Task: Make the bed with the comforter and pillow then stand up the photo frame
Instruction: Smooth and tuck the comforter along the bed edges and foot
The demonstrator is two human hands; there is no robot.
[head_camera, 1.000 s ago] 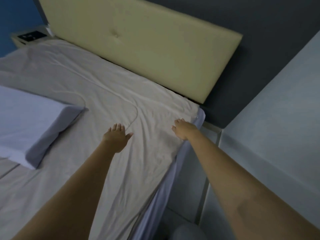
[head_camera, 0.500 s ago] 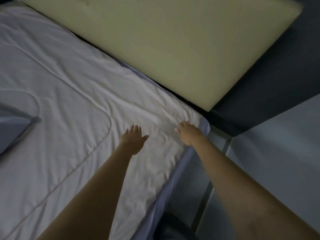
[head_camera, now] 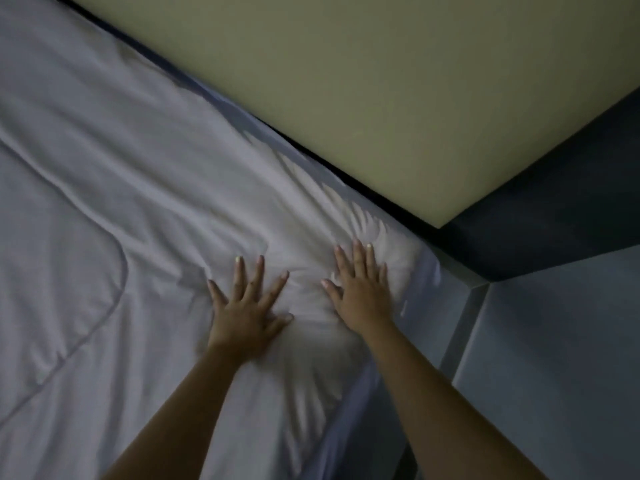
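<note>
A pale grey-white comforter [head_camera: 145, 188] lies spread over the bed, wrinkled near its top right corner. My left hand [head_camera: 247, 301] presses flat on it with fingers spread. My right hand [head_camera: 360, 289] lies flat beside it, closer to the bed's right edge, fingers straight and pointing toward the headboard. Both palms rest on the cloth just short of the corner. A strip of bluish sheet [head_camera: 424, 271] shows along the mattress edge. The pillow and the photo frame are out of view.
A cream padded headboard [head_camera: 363, 98] runs diagonally across the top. Behind it is a dark wall [head_camera: 554, 216]. A light grey wall [head_camera: 554, 358] stands close along the bed's right side, leaving a narrow gap [head_camera: 460, 323].
The view has moved in toward the bed's top right corner; pillow and nightstand left the frame. Both hands have spread flat and slid forward on the comforter, closer together.
</note>
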